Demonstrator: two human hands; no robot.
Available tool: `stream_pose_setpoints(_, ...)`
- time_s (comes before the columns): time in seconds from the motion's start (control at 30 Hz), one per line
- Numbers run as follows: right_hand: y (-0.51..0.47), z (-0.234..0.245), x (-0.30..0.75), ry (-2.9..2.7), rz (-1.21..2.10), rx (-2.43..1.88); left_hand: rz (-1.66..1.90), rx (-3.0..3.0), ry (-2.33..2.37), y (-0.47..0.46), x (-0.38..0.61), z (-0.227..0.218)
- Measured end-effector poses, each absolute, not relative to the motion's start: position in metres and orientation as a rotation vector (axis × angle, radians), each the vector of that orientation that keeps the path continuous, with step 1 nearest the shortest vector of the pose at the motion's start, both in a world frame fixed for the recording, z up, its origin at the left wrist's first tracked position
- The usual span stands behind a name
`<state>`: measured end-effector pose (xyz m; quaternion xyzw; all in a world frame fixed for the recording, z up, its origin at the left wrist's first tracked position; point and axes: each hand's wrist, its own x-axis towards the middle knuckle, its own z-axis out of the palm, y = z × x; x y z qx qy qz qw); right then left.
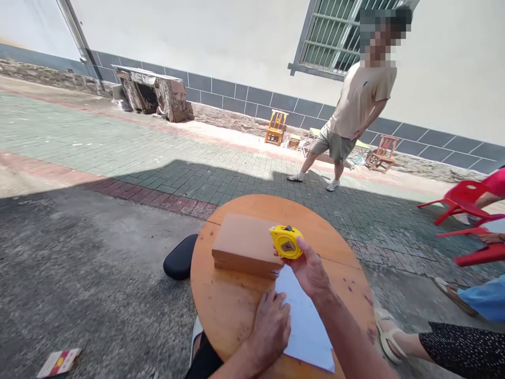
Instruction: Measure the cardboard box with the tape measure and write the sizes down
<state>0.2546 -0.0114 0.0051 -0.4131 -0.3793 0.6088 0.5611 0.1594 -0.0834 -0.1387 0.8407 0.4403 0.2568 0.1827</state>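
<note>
My right hand (310, 268) grips a yellow tape measure (287, 242), raised over the right end of a closed cardboard box (244, 239). No drawn-out blade shows clearly. The box lies flat on a round wooden table (229, 321). My left hand (272, 321) rests on the tabletop in front of the box, at the left edge of a white sheet of paper (305, 326). Its fingers are curled in, and whatever they may hold is hidden. The paper lies partly beneath my right forearm.
A black stool seat (181, 257) stands left of the table. Someone in a beige shirt (363, 100) stands beyond it on the paving. Red plastic chairs (467, 200) and other people's legs are at right. Small wooden chairs (276, 127) line the wall. A printed packet (60, 363) lies on the ground.
</note>
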Motion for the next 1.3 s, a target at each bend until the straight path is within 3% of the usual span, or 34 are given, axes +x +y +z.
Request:
stream_pose_setpoints(0.33, -0.037, -0.003, 0.285, -0.669, 1.399, -0.919, 0.786, 2.38, 1.213, -0.095, 0.144, -0.118)
stream_pose_setpoints(0.47, -0.038, -0.003, 0.294, -0.604, 1.369, -0.946, 1.192, 2.378, 1.193, -0.088, 0.102, -0.091)
stream_pose_setpoints(0.63, -0.026, -0.01, 0.291, -0.511, 1.33, -0.974, 1.617, 2.042, 1.566, -0.043, 0.036, -0.067)
stream_pose_setpoints(0.83, -0.001, -0.021, 0.274, -0.408, 1.233, -1.001, 1.375, 1.292, 1.567, 0.01, 0.009, -0.073)
stream_pose_setpoints(1.3, -0.012, -0.032, 0.263, -0.36, 1.216, -0.924, 1.389, 1.114, 1.328, 0.0, 0.022, -0.079)
